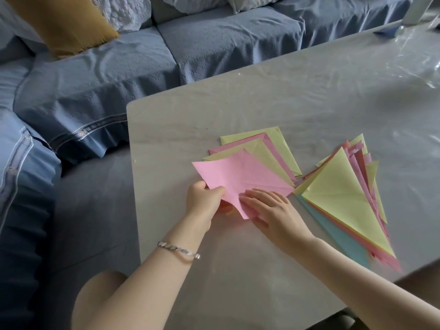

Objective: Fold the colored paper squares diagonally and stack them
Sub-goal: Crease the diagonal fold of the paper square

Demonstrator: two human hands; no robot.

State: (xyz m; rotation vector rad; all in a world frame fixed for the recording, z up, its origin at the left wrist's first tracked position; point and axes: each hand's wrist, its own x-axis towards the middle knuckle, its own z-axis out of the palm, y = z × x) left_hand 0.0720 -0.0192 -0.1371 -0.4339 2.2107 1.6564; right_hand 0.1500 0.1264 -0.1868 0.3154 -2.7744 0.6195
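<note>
A pink paper square (240, 177) lies on top of a loose pile of pink and yellow-green squares (273, 148) on the grey table (181, 129). My left hand (204, 198) pinches the pink sheet's near left edge between thumb and fingers. My right hand (271, 210) rests flat on its near corner with fingers straight. To the right lies a fanned stack of folded triangles (342, 196), with a yellow-green one on top and pink and blue ones under it.
A blue-covered sofa (214, 44) runs along the far and left sides of the table, with a mustard cushion (69, 22) at the back left. Clear plastic film (419, 63) glints on the table's far right. My knee (100, 303) shows at bottom left.
</note>
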